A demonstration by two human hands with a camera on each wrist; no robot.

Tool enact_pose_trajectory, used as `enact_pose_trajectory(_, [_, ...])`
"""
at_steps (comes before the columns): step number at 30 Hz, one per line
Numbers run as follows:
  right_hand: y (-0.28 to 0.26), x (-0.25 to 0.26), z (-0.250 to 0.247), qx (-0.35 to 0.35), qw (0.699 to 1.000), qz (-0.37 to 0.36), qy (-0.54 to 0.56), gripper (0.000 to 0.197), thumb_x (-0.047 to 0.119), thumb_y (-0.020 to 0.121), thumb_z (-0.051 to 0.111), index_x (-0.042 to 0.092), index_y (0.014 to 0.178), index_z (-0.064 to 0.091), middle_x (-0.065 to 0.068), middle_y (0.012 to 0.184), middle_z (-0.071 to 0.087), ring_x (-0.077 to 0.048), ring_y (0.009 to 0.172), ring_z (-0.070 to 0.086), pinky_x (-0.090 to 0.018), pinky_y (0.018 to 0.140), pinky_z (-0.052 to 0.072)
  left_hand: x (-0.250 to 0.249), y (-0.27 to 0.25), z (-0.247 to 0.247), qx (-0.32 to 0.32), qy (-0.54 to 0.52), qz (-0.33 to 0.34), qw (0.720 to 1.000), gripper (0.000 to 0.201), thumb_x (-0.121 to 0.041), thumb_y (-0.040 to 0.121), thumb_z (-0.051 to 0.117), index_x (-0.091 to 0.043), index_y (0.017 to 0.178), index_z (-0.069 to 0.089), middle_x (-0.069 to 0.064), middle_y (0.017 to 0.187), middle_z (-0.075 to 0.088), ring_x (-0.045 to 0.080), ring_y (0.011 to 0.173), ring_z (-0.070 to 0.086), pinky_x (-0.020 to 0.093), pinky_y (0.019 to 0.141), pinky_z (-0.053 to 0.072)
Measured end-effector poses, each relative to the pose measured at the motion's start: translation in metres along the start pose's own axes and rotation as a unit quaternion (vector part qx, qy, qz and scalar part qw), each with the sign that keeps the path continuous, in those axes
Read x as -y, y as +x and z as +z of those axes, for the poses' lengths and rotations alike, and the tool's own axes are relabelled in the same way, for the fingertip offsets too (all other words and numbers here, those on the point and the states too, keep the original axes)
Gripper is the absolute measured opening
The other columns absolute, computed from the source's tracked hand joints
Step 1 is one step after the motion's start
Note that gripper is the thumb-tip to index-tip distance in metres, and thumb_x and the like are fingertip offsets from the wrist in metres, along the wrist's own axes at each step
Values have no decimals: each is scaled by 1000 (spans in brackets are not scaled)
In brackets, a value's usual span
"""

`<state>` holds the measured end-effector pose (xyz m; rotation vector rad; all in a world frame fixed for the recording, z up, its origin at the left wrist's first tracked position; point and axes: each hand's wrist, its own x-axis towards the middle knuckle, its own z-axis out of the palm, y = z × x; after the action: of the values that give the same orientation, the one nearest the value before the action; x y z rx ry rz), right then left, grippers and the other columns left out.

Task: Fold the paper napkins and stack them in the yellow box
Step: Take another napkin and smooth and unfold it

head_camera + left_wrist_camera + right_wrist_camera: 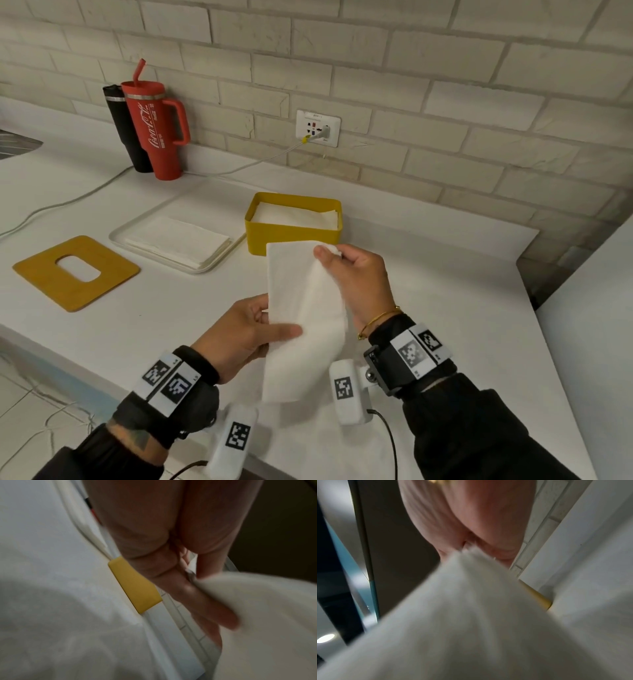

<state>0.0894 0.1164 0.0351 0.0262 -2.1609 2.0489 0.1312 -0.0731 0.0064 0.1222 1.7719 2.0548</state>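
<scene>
Folding this paper napkin [305, 318] cleanly means, in my judgement, bringing the far corner over to meet its opposite edge squarely before any crease is pressed, since the sheet is thin and limp and will skew if one side is pulled harder than the other (a crooked fold would sit badly on the stack). The napkin is held in the air above the near part of the white countertop [428, 281], just in front of the yellow box [291, 236], which stands toward the counter's back edge and already holds folded napkins [294, 216]. The right hand [356, 281] is raised at the sheet's far right corner, pinching it between thumb and fingertips with the wrist bent back toward the body. The left hand [239, 332] sits lower, at the sheet's left edge, thumb laid across the top face and the fingers underneath, so it pinches the paper; the left wrist view shows the fingers [197, 599] lying close together against it. The near end of the napkin hangs loose between the wrists. Unfolded napkins [178, 240] wait on the white tray [120, 240] left of the box, and the box's slotted lid [75, 274] lies farther left.
</scene>
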Motion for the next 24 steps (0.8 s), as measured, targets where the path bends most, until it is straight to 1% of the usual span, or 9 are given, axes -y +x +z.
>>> enact_pose_trajectory(2, [2, 5, -5, 11, 1000, -20, 6, 46, 46, 82, 78, 2, 96, 73, -35, 92, 63, -20, 82, 56, -41, 86, 51, 1, -4, -4, 26, 61, -22, 998, 41, 2, 79, 77, -10, 117, 70, 14, 101, 78, 25, 90, 77, 31, 71, 62])
enact_pose_trajectory(5, [1, 16, -12, 39, 999, -29, 23, 50, 53, 76, 81, 6, 95, 75, -44, 105, 54, -23, 84, 55, -50, 85, 53, -3, -8, -6, 52, 103, -21, 993, 48, -1, 76, 82, -15, 120, 68, 6, 103, 79, 18, 95, 76, 25, 75, 59])
enact_pose_trajectory(7, [-5, 23, -15, 78, 996, -23, 29, 33, 35, 83, 80, 5, 95, 77, -36, 101, 66, -25, 84, 62, -47, 84, 55, -9, -7, -4, 49, 91, 23, 994, 59, -15, 71, 91, -18, 123, 64, -1, 111, 78, 13, 102, 74, 23, 79, 58])
enact_pose_trajectory(9, [-9, 27, -13, 106, 994, -30, -15, 19, 22, 89, 75, 4, 92, 77, -17, 90, 75, -21, 82, 68, -39, 78, 56, -13, -1, 4, 32, 58, 52, 996, 62, -29, 70, 90, -19, 125, 64, 0, 117, 76, 16, 108, 72, 28, 83, 59])
enact_pose_trajectory(13, [-2, 32, -28, 63, 994, -41, -78, 16, 26, 94, 70, 12, 93, 78, -9, 92, 78, -21, 82, 72, -39, 78, 59, -14, 12, 19, -51, -2, 56, 997, 33, -22, 85, 72, -10, 116, 69, 6, 108, 78, 28, 102, 74, 35, 79, 63])
enact_pose_trajectory(16, [6, 33, -71, 31, 987, -5, -157, 18, 33, 97, 65, 20, 93, 75, 0, 93, 78, -14, 77, 72, -30, 72, 56, -7, 15, 12, -66, -47, 43, 996, 58, -35, 72, 89, -8, 118, 68, 12, 112, 77, 29, 99, 75, 34, 74, 63])
enact_pose_trajectory(18, [7, 24, -112, 14, 965, 41, -259, 19, 37, 95, 66, 20, 89, 73, 1, 90, 77, -14, 76, 73, -33, 74, 57, -1, 16, 4, -82, -79, 39, 993, 65, -39, 68, 90, -6, 120, 68, 14, 114, 76, 30, 99, 75, 36, 74, 63])
enact_pose_trajectory(21, [-3, 0, -168, 32, 892, 160, -422, 21, 38, 91, 70, 18, 91, 73, -2, 90, 76, -18, 82, 74, -33, 77, 57, 3, 16, 0, -114, -118, 29, 986, 27, -19, 91, 65, -5, 114, 70, 15, 105, 77, 28, 86, 76, 35, 67, 63])
enact_pose_trajectory(24, [-22, -19, -195, 94, 830, 248, -490, 26, 40, 84, 78, 20, 98, 71, 2, 97, 72, -16, 88, 70, -28, 78, 54, 9, 13, -2, -125, -107, 6, 986, 18, -16, 95, 62, -5, 106, 70, 12, 91, 78, 25, 72, 76, 31, 55, 60])
